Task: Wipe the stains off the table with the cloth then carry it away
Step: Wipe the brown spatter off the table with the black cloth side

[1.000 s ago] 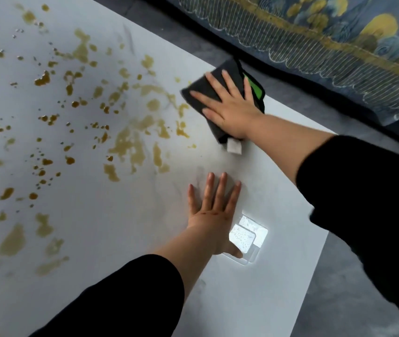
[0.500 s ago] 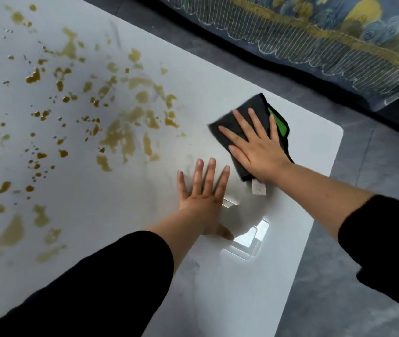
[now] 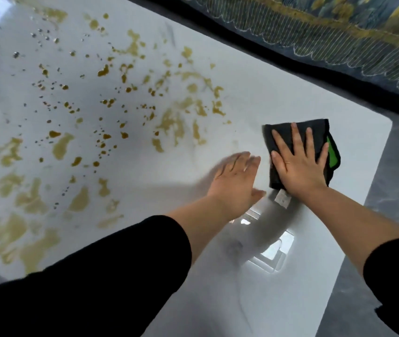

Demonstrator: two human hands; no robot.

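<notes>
The right hand [image 3: 299,164] is pressing flat, fingers spread, on the folded dark grey cloth with a green edge [image 3: 324,142], which is lying near the white glossy table [image 3: 254,93]'s corner. The left hand [image 3: 236,183], blurred and with fingers straight, is sitting just beside it, right of the yellow-brown stains [image 3: 174,122].

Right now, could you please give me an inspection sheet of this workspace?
Surface: glossy white table, spattered with yellow-brown stains across its left and middle; none by the hands.
Job's things: dark cloth with green trim lies flat near the table's right corner, white tag showing.
Clutter: nothing seen.
Grippers: right hand presses flat on the cloth; left hand open, blurred, beside it.
Cables: nothing seen.
Surroundings: grey floor; blue-and-yellow patterned fabric beyond the far edge.
</notes>
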